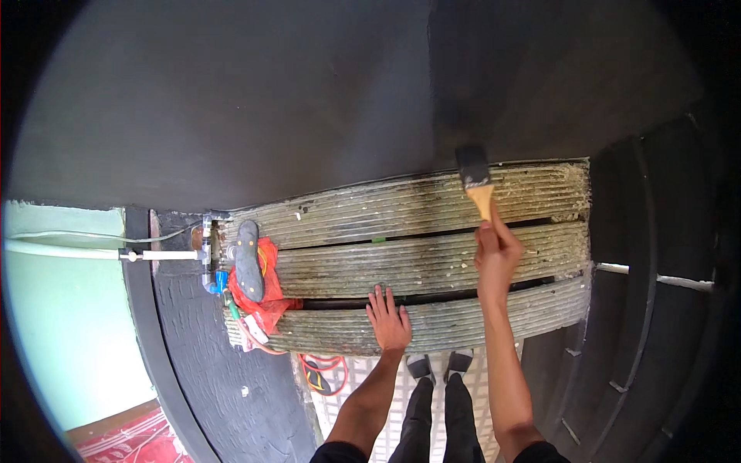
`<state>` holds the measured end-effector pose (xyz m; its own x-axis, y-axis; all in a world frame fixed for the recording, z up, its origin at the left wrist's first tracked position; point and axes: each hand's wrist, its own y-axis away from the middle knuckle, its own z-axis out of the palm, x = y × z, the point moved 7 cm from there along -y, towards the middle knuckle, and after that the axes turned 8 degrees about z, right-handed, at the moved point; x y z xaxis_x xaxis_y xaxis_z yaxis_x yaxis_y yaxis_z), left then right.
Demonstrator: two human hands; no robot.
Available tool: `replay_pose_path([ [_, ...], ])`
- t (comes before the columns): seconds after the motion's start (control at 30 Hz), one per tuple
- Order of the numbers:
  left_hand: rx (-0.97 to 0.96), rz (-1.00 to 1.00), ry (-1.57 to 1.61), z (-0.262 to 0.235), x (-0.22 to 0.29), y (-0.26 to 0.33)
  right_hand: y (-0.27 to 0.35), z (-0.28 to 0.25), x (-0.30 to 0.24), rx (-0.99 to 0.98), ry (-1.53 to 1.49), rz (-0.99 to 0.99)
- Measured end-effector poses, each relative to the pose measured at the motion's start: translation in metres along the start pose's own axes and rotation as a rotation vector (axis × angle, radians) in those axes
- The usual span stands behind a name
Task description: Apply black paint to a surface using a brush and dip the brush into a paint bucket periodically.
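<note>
My right hand (498, 251) is closed round the light wooden handle of a flat paintbrush (480, 198). Its dark bristles point away from me and lie at the lower edge of a black-painted wall (278, 108), just above the ridged planks; whether they touch the wall is hard to tell. My left hand (390, 328) holds nothing. Its fingers are spread on the nearest of the weathered, grooved planks (363, 272), at the dark gap between two of them. Dark smudges mark the planks below the brush.
At the planks' left end, a grey sandal sole (248, 266) rests on a red plastic bag (272, 297), beside a white pipe (174, 255) and blue valve (221, 281). A red hose (343, 370) loops round a black-and-yellow flip-flop (317, 380) on the floor. Dark panels (617, 324) stand right.
</note>
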<state>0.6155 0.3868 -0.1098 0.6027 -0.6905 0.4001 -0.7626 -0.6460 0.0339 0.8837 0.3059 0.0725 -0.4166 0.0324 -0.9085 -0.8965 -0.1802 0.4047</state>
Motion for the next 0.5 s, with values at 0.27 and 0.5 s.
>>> replay_pose_path([
  [0.27, 0.068, 0.034, 0.035, 0.001, 0.005, -0.003, 0.024, 0.025, -0.102, -0.071, 0.046, -0.202],
  [0.5, 0.121, 0.048, 0.067, -0.008, 0.000, -0.001, 0.092, -0.053, -0.117, -0.009, 0.206, -0.181],
])
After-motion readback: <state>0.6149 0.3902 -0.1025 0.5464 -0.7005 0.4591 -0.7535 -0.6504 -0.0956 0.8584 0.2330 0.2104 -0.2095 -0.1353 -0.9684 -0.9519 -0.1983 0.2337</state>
